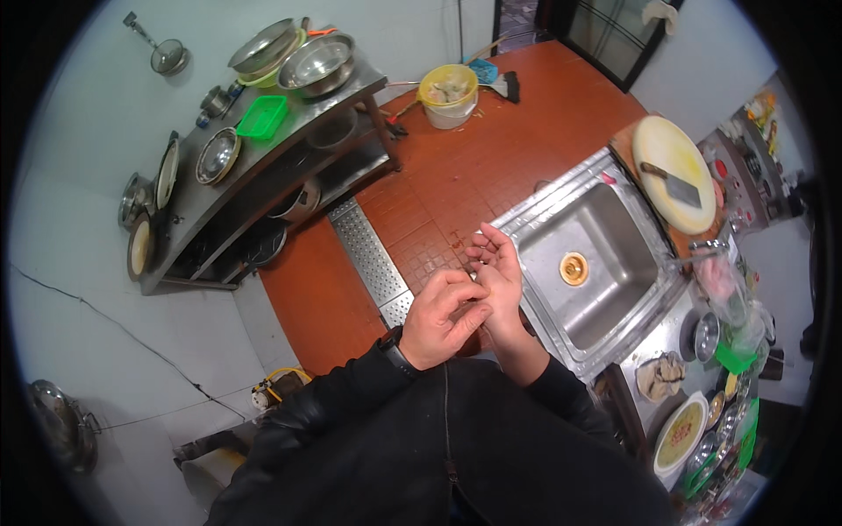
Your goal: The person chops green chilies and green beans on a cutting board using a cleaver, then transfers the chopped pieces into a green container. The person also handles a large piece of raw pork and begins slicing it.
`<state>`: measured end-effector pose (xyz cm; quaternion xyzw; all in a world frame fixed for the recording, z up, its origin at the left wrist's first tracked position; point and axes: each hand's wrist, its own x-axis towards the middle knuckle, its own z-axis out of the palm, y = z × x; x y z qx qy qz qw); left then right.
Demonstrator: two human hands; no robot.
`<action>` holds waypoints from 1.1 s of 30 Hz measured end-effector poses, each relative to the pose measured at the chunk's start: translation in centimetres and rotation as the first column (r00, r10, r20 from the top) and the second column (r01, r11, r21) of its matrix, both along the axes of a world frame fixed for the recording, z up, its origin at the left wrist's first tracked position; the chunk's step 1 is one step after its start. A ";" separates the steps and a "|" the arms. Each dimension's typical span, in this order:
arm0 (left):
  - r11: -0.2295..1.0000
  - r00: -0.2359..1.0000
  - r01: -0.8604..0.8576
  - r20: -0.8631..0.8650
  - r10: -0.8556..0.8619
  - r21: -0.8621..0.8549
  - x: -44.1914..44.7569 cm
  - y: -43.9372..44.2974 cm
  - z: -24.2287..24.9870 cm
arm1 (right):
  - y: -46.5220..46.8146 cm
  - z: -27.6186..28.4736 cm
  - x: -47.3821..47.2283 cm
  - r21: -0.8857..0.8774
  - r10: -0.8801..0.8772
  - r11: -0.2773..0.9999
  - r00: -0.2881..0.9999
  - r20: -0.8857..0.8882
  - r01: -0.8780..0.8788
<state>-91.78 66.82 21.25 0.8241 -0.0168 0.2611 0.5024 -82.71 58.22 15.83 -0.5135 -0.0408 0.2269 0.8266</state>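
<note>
My left hand [442,317], with a dark band at its wrist, reaches across in front of my body. Its thumb and fingertips come together against the heel of my right hand [501,279]; whether anything small is pinched there is hidden. The right hand is raised with loosely curled fingers and holds nothing that I can see. Both hands are above the floor, just left of a stainless steel sink [595,315]. At the sink's bottom is a brass-coloured drain strainer [573,269].
A cleaver [681,189] lies on a round cutting board [658,141] beyond the sink. Beside the faucet [707,246] are plastic bags. A white bowl of food [687,421] stands at lower right. Across the floor, a steel table [302,121] carries basins; a yellow-lined bucket [450,98] stands nearby.
</note>
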 end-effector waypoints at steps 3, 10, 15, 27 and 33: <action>0.998 0.997 -0.060 -0.047 0.061 0.012 0.3 3.9 -0.1 | 4.8 -0.5 1.1 -0.004 0.032 0.999 0.999 0.021 -0.032; 0.987 0.991 -0.128 -0.013 0.130 0.094 4.7 11.5 -1.5 | 13.0 -1.6 5.8 -0.025 0.034 0.999 0.999 0.028 -0.033; 0.988 0.994 -0.107 -0.007 0.108 0.110 11.0 17.0 -2.6 | 18.3 -2.1 11.6 0.011 0.010 1.000 1.000 0.001 -0.010; 0.988 0.999 0.005 -0.034 0.001 0.154 28.3 27.8 -0.8 | 28.4 -1.3 27.7 0.047 -0.083 0.995 0.997 -0.012 0.083; 0.956 0.986 0.141 0.053 -0.159 0.256 38.2 30.3 -0.6 | 29.1 -1.5 35.9 0.062 -0.260 0.964 0.965 0.023 0.258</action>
